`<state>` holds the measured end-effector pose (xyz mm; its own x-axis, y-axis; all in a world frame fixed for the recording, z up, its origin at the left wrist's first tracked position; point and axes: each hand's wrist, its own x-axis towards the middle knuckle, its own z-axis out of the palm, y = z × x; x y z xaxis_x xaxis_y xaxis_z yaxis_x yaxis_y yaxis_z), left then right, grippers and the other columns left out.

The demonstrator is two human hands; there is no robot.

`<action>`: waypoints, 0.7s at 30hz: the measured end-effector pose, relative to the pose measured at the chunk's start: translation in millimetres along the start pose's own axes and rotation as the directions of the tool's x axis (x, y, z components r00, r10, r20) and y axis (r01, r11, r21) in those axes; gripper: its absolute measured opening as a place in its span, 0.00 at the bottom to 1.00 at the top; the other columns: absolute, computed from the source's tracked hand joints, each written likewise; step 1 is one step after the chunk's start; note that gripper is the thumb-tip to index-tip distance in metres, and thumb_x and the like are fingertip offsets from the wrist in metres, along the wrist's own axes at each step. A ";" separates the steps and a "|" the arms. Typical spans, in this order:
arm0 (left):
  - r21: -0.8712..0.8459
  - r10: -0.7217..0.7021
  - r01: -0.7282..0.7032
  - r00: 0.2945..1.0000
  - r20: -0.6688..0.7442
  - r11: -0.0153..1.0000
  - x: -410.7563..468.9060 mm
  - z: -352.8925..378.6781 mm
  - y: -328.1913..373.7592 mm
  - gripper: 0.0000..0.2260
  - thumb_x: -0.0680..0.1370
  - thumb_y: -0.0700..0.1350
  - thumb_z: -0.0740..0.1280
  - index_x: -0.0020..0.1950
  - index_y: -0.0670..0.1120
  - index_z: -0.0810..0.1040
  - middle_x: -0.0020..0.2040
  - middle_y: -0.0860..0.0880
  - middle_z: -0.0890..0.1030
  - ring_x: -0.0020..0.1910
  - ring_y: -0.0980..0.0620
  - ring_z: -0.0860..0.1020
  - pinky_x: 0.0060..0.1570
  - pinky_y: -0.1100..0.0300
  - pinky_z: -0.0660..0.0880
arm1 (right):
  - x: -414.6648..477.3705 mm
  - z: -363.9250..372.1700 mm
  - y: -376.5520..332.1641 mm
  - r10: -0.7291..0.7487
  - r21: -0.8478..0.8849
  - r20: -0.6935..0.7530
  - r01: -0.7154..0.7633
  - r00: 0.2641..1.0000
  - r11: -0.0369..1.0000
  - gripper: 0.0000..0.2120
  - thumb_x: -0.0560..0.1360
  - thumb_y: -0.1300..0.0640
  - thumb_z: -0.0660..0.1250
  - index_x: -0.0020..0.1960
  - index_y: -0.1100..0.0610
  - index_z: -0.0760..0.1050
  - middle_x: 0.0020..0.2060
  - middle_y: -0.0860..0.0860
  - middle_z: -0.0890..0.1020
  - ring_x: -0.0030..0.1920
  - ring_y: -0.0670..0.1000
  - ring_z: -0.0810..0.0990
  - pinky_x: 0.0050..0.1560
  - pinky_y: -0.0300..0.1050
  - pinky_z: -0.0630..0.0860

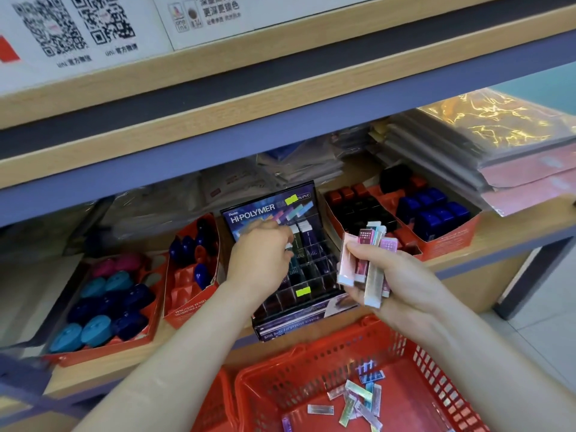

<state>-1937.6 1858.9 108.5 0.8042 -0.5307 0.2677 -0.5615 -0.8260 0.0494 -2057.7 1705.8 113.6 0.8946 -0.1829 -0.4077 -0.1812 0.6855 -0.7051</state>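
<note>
A black Hi-Polymer eraser display box (282, 210) with many small slots stands on the wooden shelf. My left hand (261, 254) reaches into its upper slots and pinches a slim eraser (291, 249) by its white end. My right hand (396, 275) holds a bundle of several slim erasers (367, 260) in pink, purple and pale sleeves, just right of the box. Below, a red plastic basket (436, 369) holds several more loose erasers (358, 400) on its bottom.
Red cardboard trays of blue, teal and pink sharpeners (106, 304) sit left of the box; trays of dark blue and black items (433, 210) sit to the right. Stacked plastic-wrapped packets (467, 145) fill the back. An upper shelf edge (280, 88) overhangs. Tiled floor lies at right.
</note>
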 end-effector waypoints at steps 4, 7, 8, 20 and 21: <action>0.051 0.032 -0.032 0.999 -0.003 0.998 -0.3 2.0 -0.8 0.11 0.77 0.48 0.69 0.58 0.48 0.78 0.58 0.49 0.78 0.60 0.48 0.71 0.59 0.55 0.70 | 1.5 1.0 2.4 0.018 0.038 -0.017 -0.017 1.000 0.999 0.09 0.74 0.64 0.71 0.53 0.62 0.78 0.36 0.56 0.81 0.30 0.47 0.75 0.23 0.34 0.68; 0.010 0.011 -0.011 1.000 -0.007 1.000 -3.8 -3.0 2.7 0.12 0.76 0.50 0.69 0.59 0.49 0.78 0.58 0.50 0.79 0.61 0.49 0.72 0.62 0.55 0.69 | 2.6 2.3 4.3 0.047 0.063 0.008 -0.047 0.999 0.997 0.07 0.75 0.63 0.69 0.52 0.62 0.77 0.35 0.56 0.79 0.29 0.45 0.72 0.19 0.30 0.62; -0.086 -0.028 0.025 0.999 -0.036 0.996 -8.4 -8.1 6.3 0.11 0.77 0.50 0.69 0.58 0.50 0.79 0.56 0.52 0.80 0.60 0.52 0.74 0.61 0.56 0.70 | 2.9 2.9 5.0 0.042 0.052 0.024 -0.043 0.999 0.998 0.07 0.74 0.63 0.69 0.52 0.62 0.76 0.35 0.56 0.78 0.29 0.45 0.72 0.19 0.30 0.61; -0.919 -0.366 0.380 0.874 0.321 0.103 -90.3 -26.6 44.5 0.05 0.75 0.41 0.72 0.49 0.43 0.81 0.37 0.44 0.84 0.35 0.51 0.82 0.39 0.61 0.79 | 3.2 10.0 19.3 -0.080 -0.240 0.087 0.099 0.993 0.966 0.03 0.74 0.65 0.70 0.46 0.60 0.76 0.34 0.53 0.77 0.29 0.45 0.68 0.20 0.33 0.58; -0.922 -0.392 0.377 0.864 0.318 0.083 -92.8 -24.9 38.6 0.05 0.74 0.42 0.72 0.49 0.43 0.82 0.37 0.44 0.84 0.37 0.50 0.82 0.40 0.61 0.79 | 3.2 9.7 19.3 -0.088 -0.278 0.087 0.109 0.992 0.954 0.05 0.74 0.66 0.70 0.47 0.59 0.76 0.34 0.52 0.77 0.29 0.46 0.68 0.20 0.34 0.58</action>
<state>-2038.7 1880.9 109.5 0.9763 -0.1951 -0.0939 0.0767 -0.0939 0.9926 -2054.5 1725.3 104.3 0.9391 -0.1810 -0.2920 -0.1887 0.4385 -0.8787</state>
